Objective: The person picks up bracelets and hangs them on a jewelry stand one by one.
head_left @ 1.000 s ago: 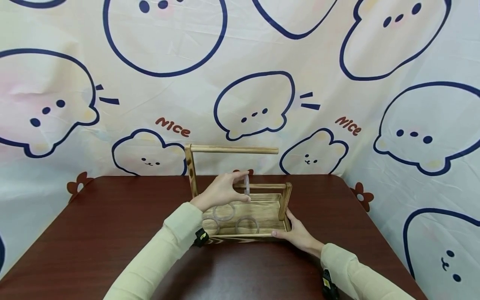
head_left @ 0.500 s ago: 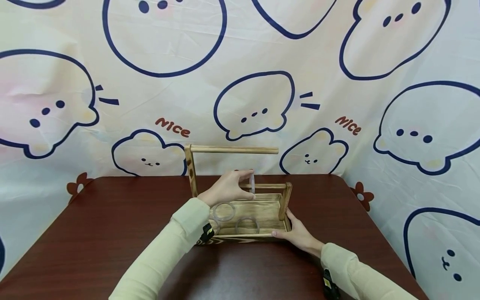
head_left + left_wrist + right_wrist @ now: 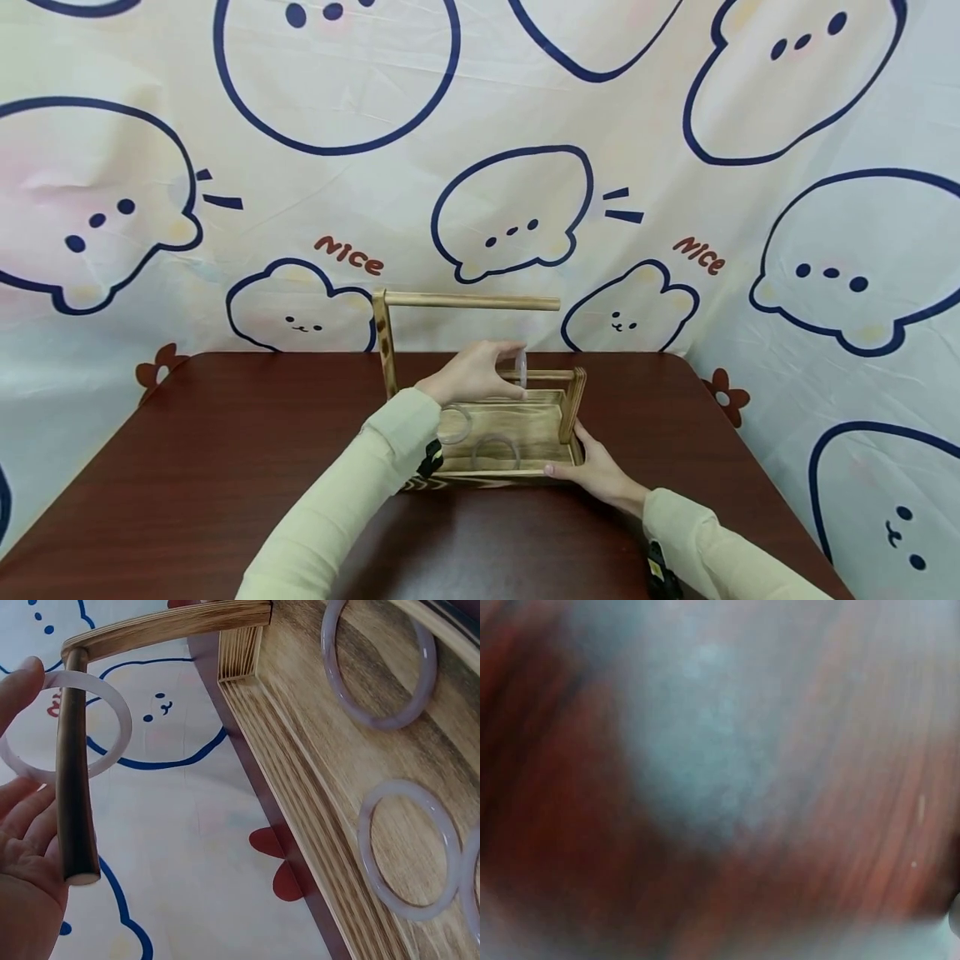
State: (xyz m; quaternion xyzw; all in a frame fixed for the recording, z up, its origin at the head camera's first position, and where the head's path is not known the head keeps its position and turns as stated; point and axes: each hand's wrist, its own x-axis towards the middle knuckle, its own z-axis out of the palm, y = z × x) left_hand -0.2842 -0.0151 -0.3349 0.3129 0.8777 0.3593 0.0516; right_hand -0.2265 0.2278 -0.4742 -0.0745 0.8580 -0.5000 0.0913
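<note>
A pale translucent bangle (image 3: 120,731) is pinched upright between the thumb and fingers of my left hand (image 3: 476,375). In the left wrist view it appears to encircle the lower wooden rod (image 3: 73,787), whose free end points toward the hand. That rod extends from the short right post of a wooden jewelry stand (image 3: 525,429) with a tray base. My right hand (image 3: 596,471) grips the tray's front right corner, thumb on the front rim. Several more bangles lie in the tray, one bangle (image 3: 495,452) near its front. The right wrist view shows only blurred tabletop.
A taller left post (image 3: 385,346) carries a higher rod (image 3: 472,301) with a free right end. The stand sits on a dark red-brown table (image 3: 225,450). Behind the table hangs a cartoon-printed cloth (image 3: 510,108).
My left hand has moved to the right with the bangle, along the lower rod toward the right post. The right hand and the stand stay in place.
</note>
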